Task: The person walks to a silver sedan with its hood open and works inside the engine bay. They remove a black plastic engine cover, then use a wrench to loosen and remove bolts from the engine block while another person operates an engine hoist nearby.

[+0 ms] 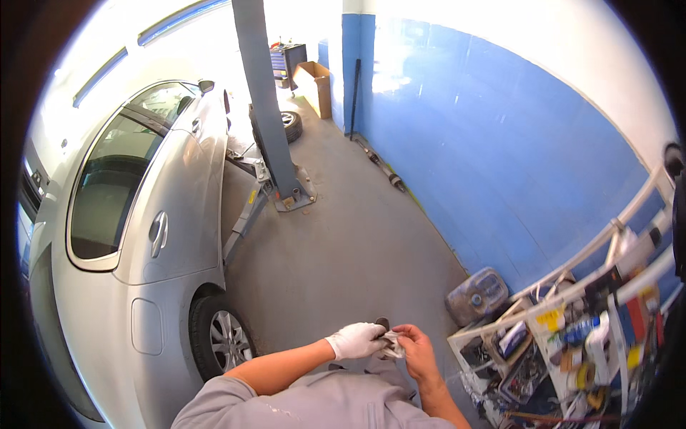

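In front of my body, both hands meet at about waist height. My left hand [356, 340] wears a white work glove, and its fingers are closed around a small dark round piece [383, 322] whose kind I cannot make out. Bare and close beside it, my right hand [416, 350] pinches a crumpled white glove [392, 347] between thumb and fingers. This white fabric lies between the two hands, touching both, and its far side is partly hidden by the fingers.
A silver car [179, 214] stands at the left beside a grey lift post [266, 100] with a low lift arm [246, 218]. At the right, a cluttered shelf rack [532, 325] and a dirty jerrycan [477, 294] stand near the blue wall [493, 143]. A shaft [386, 170] lies along it.
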Available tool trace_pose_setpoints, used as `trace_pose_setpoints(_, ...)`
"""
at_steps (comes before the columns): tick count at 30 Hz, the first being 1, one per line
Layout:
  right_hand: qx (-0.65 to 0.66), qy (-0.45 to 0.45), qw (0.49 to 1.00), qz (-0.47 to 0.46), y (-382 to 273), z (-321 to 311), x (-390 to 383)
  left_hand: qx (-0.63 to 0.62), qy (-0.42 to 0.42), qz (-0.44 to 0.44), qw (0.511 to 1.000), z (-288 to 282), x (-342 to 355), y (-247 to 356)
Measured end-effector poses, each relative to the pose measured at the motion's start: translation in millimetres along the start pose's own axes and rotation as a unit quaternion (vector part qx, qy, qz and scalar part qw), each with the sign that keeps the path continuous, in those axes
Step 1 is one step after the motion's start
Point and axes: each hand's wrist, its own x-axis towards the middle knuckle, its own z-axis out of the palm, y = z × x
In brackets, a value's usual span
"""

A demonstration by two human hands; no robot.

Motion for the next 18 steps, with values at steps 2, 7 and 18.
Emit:
trace_pose_setpoints(2, -0.044, -0.023, 0.998, 0.032, -30, -15, 88, 0.126, -0.010, -0.061, 0.990, -40, 66, -18)
trace_pose_setpoints(7, -0.525, -0.139, 0.824, -0.162, -138, -5, 273, 0.149, 0.113, -0.155, 0.970, -163, 188, -41)
trace_pose_setpoints(18, -0.329, -0.379, 0.843, 0.195, -231, 48, 703, 0.112, 0.382, -0.058, 0.916, -393, 465, -202)
